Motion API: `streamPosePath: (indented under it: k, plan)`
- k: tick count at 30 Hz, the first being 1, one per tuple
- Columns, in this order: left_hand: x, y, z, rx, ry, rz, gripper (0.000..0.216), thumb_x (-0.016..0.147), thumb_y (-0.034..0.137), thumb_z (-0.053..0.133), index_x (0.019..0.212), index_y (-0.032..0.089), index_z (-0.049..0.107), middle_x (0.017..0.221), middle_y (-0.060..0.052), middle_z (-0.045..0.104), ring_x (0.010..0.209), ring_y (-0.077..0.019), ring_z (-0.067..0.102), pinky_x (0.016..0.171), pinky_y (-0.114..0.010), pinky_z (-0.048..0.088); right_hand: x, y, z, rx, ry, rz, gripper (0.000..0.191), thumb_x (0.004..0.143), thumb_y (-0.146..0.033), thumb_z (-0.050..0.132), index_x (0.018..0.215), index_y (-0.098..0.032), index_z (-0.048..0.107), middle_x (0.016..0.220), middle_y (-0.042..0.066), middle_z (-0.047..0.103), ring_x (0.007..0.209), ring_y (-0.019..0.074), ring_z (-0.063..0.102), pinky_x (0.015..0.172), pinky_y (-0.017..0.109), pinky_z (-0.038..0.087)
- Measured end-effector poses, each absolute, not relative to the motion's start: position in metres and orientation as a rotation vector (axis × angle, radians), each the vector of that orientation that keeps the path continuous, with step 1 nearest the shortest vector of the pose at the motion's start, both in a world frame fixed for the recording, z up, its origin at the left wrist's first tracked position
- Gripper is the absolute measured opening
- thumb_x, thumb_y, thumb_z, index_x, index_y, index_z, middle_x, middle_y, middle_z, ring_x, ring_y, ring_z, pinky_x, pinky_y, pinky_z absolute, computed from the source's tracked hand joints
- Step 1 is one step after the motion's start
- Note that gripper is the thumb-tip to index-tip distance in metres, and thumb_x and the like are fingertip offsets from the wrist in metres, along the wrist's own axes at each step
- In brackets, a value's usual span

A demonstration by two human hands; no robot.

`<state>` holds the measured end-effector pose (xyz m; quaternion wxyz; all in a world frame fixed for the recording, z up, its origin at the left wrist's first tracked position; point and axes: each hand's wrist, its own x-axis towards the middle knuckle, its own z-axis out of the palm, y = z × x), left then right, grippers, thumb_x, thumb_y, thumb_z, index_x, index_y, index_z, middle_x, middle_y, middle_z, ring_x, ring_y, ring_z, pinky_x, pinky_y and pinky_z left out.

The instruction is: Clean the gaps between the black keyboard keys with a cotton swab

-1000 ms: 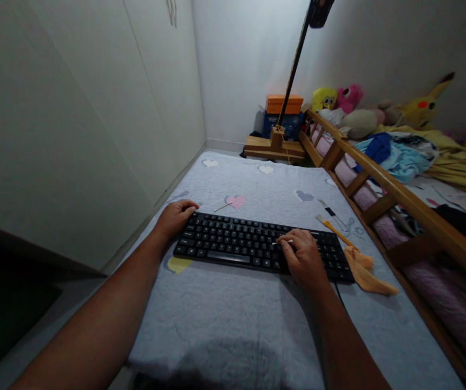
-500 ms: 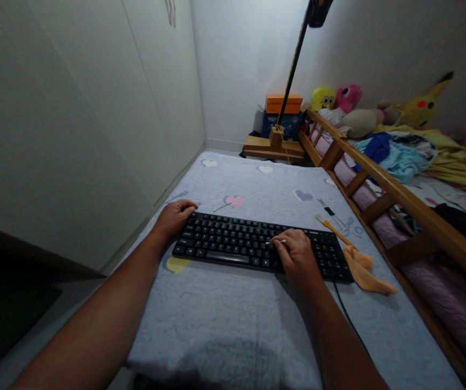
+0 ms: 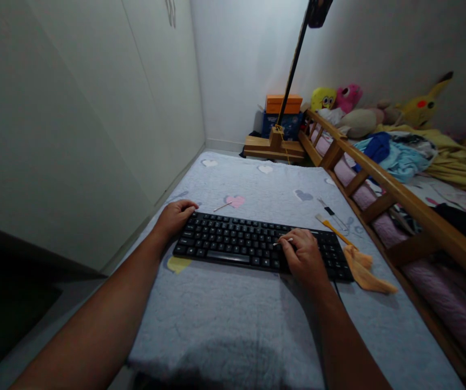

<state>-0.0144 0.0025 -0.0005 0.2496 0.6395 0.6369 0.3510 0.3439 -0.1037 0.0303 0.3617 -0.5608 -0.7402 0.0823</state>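
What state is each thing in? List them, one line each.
keyboard: flat on the blanket.
left hand: resting on the keyboard's left end.
right hand: pinching a white stick over the keys.
brush: lying loose, untouched.
orange cloth: crumpled beside the keyboard.

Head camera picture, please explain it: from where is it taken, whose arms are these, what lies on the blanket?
No machine here. A person wears the camera on the head, so it looks forward and down along their own arms. A black keyboard lies on a grey-blue blanket with hearts. The left hand rests on its left end. The right hand pinches a thin white stick over the keys. Beside it lie an orange cloth and a brush.
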Motion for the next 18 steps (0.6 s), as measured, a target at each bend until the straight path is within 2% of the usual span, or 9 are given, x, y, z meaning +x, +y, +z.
streamPosePath:
  k: [18]
  plan:
    - [-0.0136, 0.0016, 0.0011, 1.727, 1.738, 0.963, 0.035, 0.075, 0.041, 0.055, 0.088, 0.017, 0.076, 0.088, -0.007, 0.075, 0.084, -0.0282, 0.068, 0.084, -0.039, 0.051, 0.3444, -0.1054, 0.0321, -1.453, -1.957, 0.267, 0.025, 0.092, -0.024, 0.050, 0.071, -0.020, 0.064, 0.078, 0.004, 0.063, 0.086, 0.0217, 0.056, 0.086, 0.038, 0.036]
